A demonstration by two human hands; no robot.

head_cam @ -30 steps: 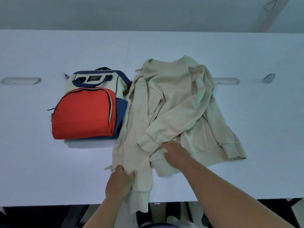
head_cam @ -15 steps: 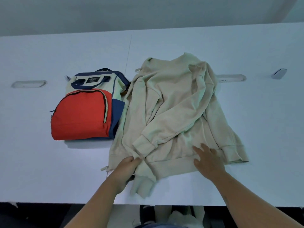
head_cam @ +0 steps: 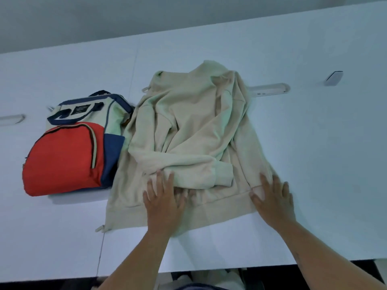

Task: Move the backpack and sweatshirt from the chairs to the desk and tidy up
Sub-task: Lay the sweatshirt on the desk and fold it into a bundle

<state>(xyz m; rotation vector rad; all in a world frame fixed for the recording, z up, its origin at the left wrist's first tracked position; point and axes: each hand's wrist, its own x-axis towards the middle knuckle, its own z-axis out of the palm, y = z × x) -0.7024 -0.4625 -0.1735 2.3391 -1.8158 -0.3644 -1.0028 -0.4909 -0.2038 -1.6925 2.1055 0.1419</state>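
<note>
Both palms spread flat, my left hand (head_cam: pixel 163 197) and right hand (head_cam: pixel 272 197) press the near hem of the sweatshirt (head_cam: pixel 194 126), mid-desk (head_cam: pixel 314 143) and touching the backpack (head_cam: pixel 69 151) on its left, where I judge a hard sweep could bunch the crossed sleeve.

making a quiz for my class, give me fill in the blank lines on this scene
The backpack lies on the sweatshirt's ____ side.
The left hand and right hand both press on the ____.
Both things lie on the white ____.
Missing: left; sweatshirt; desk.
</note>
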